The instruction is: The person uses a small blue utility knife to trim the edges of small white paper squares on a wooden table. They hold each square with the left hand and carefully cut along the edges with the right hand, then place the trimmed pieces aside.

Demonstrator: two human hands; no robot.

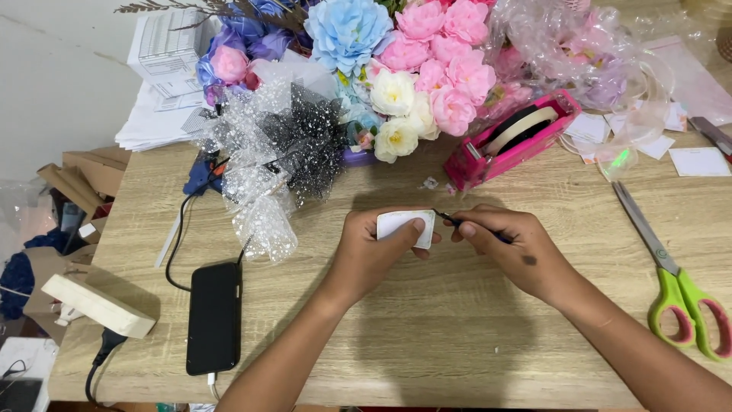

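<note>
Fingers of the left hand (374,248) are closing around a small white card (404,226), the thumb pressing on its face, holding it just above the middle of the wooden table (457,336). The right hand (507,248) is pinching a thin dark pen (473,227) in a closed grip, its tip touching the card's upper right corner. Behind the hands a pink tape dispenser (511,141) is sitting near a heap of pink, white and blue artificial flowers (415,69) and bunched black and white netting (282,145). To the right, green-handled scissors (671,275) are lying flat, with paper slips (698,162) beyond them. To the left a black phone (214,317) is lying face down with a cable plugged in, beside a pale wooden block (97,305). Cardboard scraps (84,175) are lying on the floor past the table's left edge.
</note>
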